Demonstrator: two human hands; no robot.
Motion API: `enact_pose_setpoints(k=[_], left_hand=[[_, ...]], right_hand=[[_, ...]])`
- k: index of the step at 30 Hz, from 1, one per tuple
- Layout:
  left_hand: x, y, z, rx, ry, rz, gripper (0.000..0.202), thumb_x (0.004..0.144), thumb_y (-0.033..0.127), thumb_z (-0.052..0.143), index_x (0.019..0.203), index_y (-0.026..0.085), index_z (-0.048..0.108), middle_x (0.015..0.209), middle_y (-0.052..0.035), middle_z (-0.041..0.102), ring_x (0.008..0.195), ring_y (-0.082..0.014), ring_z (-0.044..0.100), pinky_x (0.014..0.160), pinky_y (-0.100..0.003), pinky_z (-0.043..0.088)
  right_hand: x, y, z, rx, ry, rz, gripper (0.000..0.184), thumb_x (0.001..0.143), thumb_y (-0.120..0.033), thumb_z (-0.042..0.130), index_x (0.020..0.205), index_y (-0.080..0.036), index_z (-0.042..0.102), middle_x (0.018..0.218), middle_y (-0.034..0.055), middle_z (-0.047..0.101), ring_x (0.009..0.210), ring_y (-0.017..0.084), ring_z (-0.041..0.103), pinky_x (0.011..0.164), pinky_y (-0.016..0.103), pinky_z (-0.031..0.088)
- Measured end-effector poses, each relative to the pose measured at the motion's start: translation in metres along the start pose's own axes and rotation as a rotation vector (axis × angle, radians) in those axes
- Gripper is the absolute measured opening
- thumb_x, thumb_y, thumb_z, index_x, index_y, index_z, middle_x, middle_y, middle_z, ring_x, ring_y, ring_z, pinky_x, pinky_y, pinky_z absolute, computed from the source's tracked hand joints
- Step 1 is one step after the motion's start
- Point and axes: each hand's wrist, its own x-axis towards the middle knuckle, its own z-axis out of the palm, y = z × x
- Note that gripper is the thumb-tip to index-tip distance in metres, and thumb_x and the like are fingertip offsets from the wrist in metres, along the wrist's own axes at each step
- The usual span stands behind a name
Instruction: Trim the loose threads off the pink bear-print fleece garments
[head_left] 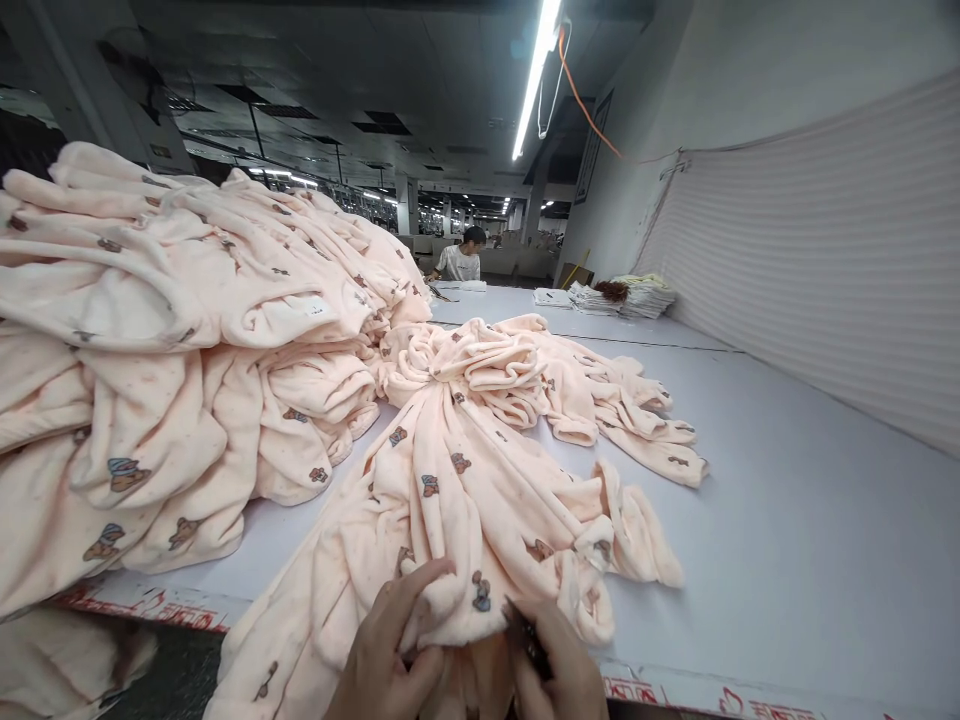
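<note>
Both hands (gripping a dark tool, unidentifiable) [529, 635] cut off below.

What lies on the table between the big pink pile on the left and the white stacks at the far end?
In the head view, a smaller heap of pink garments, then bare table, before the white stacks.

pale pink fleece garment [465, 500], small bear prints, bunched, draped over table edge

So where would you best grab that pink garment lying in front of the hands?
Probably at its near edge, from the table's front: the pink garment trails toward the person, and the left hand and right hand already pinch that bunched end. Its far end is tangled in folds.
</note>
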Motion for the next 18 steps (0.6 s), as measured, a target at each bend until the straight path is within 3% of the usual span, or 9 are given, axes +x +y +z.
enact_pose_setpoints(k=[3, 5, 7, 9, 11, 13, 18], left_hand=[[0.018, 0.013, -0.013, -0.138, -0.365, -0.165, 0.013, 0.071, 0.022, 0.060, 0.080, 0.017, 0.068, 0.073, -0.0003, 0.062, 0.072, -0.0183, 0.055, 0.067, -0.024, 0.044], [0.028, 0.020, -0.016, -0.325, -0.504, -0.288, 0.017, 0.075, 0.030, 0.061, 0.074, 0.014, 0.067, 0.066, 0.0003, 0.059, 0.067, -0.0154, 0.054, 0.062, -0.022, 0.041], [0.034, 0.023, -0.014, -0.462, -0.512, -0.340, 0.024, 0.075, 0.037, 0.065, 0.078, 0.014, 0.069, 0.066, -0.0003, 0.060, 0.068, -0.0161, 0.056, 0.065, -0.023, 0.042], [0.035, 0.021, -0.010, -0.539, -0.489, -0.364, 0.027, 0.075, 0.040, 0.067, 0.081, 0.014, 0.070, 0.066, -0.0011, 0.061, 0.069, -0.0169, 0.057, 0.068, -0.025, 0.044], [0.035, 0.015, -0.005, -0.582, -0.469, -0.394, 0.030, 0.075, 0.042, 0.067, 0.082, 0.014, 0.070, 0.064, -0.0012, 0.061, 0.063, -0.0154, 0.056, 0.064, -0.024, 0.044], [0.035, 0.008, -0.001, -0.623, -0.452, -0.432, 0.032, 0.077, 0.044, 0.066, 0.083, 0.013, 0.070, 0.061, -0.0004, 0.059, 0.055, -0.0121, 0.052, 0.055, -0.021, 0.041], [0.038, -0.002, 0.004, -0.751, -0.461, -0.464, 0.033, 0.083, 0.041, 0.062, 0.093, 0.011, 0.068, 0.063, -0.0004, 0.058, 0.048, -0.0071, 0.044, 0.043, -0.016, 0.030]], right_hand=[[0.027, -0.007, -0.011, 0.113, -0.016, -0.022, 0.021, 0.085, -0.023, 0.047, 0.092, -0.023, 0.067, 0.077, 0.0023, 0.066, 0.071, 0.017, 0.063, 0.064, 0.024, 0.048], [0.041, -0.010, -0.012, 0.125, -0.066, 0.044, 0.019, 0.087, -0.024, 0.048, 0.085, -0.022, 0.067, 0.076, 0.0021, 0.068, 0.071, 0.018, 0.063, 0.063, 0.024, 0.048], [0.048, -0.012, -0.008, 0.142, -0.078, 0.115, 0.022, 0.090, -0.030, 0.047, 0.083, -0.022, 0.067, 0.078, 0.0032, 0.069, 0.073, 0.019, 0.064, 0.064, 0.025, 0.049], [0.048, -0.013, -0.004, 0.185, -0.033, 0.118, 0.021, 0.090, -0.035, 0.051, 0.094, -0.022, 0.067, 0.085, 0.0041, 0.070, 0.079, 0.020, 0.065, 0.069, 0.026, 0.050], [0.043, -0.014, -0.002, 0.232, 0.002, 0.063, 0.024, 0.085, -0.037, 0.058, 0.104, -0.024, 0.064, 0.090, 0.0030, 0.069, 0.083, 0.019, 0.065, 0.073, 0.024, 0.051], [0.038, -0.013, -0.002, 0.228, -0.022, 0.011, 0.023, 0.081, -0.033, 0.063, 0.102, -0.025, 0.062, 0.087, 0.0004, 0.067, 0.079, 0.016, 0.064, 0.070, 0.021, 0.050], [0.031, -0.001, -0.009, 0.033, -0.060, -0.127, 0.027, 0.083, -0.031, 0.058, 0.110, -0.029, 0.062, 0.092, 0.0014, 0.066, 0.078, 0.018, 0.065, 0.069, 0.025, 0.051]])
